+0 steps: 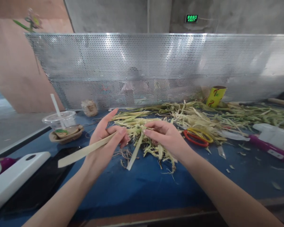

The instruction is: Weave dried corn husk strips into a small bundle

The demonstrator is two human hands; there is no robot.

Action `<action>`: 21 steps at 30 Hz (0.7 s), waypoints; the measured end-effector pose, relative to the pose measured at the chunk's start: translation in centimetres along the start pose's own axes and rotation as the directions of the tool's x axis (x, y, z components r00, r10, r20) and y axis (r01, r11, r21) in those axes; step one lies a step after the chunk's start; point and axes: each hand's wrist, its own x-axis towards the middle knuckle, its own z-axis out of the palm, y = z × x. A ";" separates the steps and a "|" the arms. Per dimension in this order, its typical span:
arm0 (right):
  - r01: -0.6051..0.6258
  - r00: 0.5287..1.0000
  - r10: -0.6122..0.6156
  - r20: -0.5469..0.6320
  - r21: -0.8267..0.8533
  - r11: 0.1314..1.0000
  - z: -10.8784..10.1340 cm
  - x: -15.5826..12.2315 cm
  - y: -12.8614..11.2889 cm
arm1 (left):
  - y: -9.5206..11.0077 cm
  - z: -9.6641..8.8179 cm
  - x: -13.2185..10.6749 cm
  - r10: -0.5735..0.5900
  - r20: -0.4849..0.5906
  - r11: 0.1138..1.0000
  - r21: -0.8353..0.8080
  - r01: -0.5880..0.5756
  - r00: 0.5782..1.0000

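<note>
Left hand (104, 142): thumb and middle fingers were closed on the flat strip; the forefinger was held out straight, touching nothing.
Flat strip (85, 152): pale and stiff, held above the table, its free end pointed toward the left edge.
Right hand (165, 138): fingertips were pinched on the upper end of the narrow strip, just beside the left fingertips.
Narrow strip (134, 151): hung slanting down from the pinch, its lower end over the table cover.
Tangle of leaf strips (153, 148): lain under and behind both hands, touching the right hand.
Step in hand, as judged: two strips were being brought together at the fingertips.
Next move, as judged: a firm pinch at the meeting point and free swing for the long flat strip were called for.
Blue table cover (142, 186): bare room was left in front of the wrists, up to the near edge.
Left side: a white board (14, 176) and a lidded cup with straw (60, 119) were placed near the strip's sweep.
Right side: scissors (197, 137) were lain just beside the right hand.
Rear: a perforated metal screen (156, 69) closed off the far edge.
</note>
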 end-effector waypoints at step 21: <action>0.398 0.916 -0.336 0.220 -0.380 0.835 -0.4 -0.5 -0.9 | -1.2 0.9 -0.1 -0.335 0.255 0.941 0.041 0.336 0.907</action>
